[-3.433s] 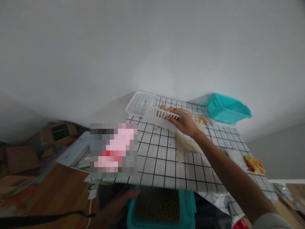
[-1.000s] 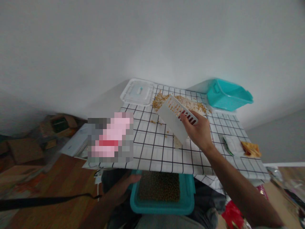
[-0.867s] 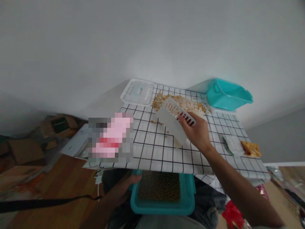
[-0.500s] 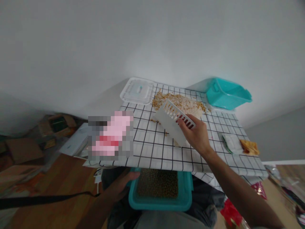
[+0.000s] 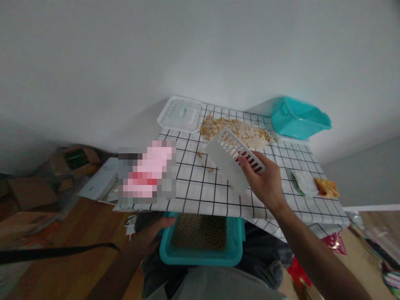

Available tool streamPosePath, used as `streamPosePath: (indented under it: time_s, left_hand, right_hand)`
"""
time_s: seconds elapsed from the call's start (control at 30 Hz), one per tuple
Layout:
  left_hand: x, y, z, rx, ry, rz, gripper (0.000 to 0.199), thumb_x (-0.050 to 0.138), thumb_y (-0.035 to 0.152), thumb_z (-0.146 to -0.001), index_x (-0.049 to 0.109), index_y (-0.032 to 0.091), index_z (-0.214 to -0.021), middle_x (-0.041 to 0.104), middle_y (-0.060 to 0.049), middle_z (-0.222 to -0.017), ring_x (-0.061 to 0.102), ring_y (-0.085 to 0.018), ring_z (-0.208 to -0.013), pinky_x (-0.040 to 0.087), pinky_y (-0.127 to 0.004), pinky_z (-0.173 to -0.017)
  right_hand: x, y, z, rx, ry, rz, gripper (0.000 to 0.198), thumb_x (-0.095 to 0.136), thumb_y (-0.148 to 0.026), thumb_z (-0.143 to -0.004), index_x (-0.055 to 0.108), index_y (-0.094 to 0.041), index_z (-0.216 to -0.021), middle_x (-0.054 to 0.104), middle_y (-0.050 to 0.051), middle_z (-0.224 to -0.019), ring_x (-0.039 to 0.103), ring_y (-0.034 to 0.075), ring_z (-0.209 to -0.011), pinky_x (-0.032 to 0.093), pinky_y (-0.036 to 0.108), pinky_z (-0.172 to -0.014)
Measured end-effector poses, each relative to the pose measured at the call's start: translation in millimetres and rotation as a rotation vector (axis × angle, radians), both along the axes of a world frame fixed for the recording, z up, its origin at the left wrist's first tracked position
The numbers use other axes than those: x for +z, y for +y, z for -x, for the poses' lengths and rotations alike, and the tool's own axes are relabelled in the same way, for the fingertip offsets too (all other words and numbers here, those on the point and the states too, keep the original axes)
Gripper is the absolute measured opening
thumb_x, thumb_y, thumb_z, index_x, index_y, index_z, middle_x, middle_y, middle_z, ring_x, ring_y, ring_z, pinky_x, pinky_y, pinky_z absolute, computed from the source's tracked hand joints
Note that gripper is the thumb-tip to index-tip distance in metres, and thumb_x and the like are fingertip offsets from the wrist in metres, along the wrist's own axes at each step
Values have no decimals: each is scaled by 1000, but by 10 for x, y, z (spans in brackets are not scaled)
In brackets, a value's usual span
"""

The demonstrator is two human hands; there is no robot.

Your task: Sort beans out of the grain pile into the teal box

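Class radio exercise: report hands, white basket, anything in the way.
Right hand gripping white basket, tilted. Left hand at rim of teal tub, fingers mostly hidden. Table edge between basket and tub; grain heap beyond basket.

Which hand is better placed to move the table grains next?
Probably right: the right hand holds the slotted piece near the table grains, while the left hand is down at the lower bin.

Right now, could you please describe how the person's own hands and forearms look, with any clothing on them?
The right hand and left hand are bare, without gloves. No sleeve shows on the right forearm or left forearm. The right wrist shows no watch; the left hand is too dim for small details.
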State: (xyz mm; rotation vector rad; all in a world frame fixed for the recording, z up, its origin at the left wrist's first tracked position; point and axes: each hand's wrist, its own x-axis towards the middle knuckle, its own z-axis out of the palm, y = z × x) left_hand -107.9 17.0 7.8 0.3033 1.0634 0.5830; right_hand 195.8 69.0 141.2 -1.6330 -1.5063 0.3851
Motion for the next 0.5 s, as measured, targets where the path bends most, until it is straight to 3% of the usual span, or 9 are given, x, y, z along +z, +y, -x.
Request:
streamPosePath:
  time_s: [0.17,0.3,0.5]
  left_hand:
    - [37,11,98,-67,7,5,53,82,32,-64,70,15,-113,79,-12,-104,73,-36,-97,60,-43,-80]
    - [66,-10,171,-72,3,-26,53,78,31,-70,68,13,-119,80,-12,-96,75,-35,-89,60,-42,-76]
    - [69,-54,220,-64,19,-84,55,73,33,-76,63,13,-127,81,-10,-95,76,-34,-86,59,-42,-80]
  right_hand:
    - [30,76,-49,34,-58,-1,26,60,-42,-89,72,-22,-100,70,-1,-76,59,10,-58,44,22,-53]
    - [66,239,-37,120,-126,-36,27,58,-43,-91,73,-21,-97,69,-1,-73,57,10,-58,42,23,-54]
    - [120,456,57,260,-191,-81,29,55,-41,-92,73,-19,-94,68,0,-73,56,10,-57,40,22,-54]
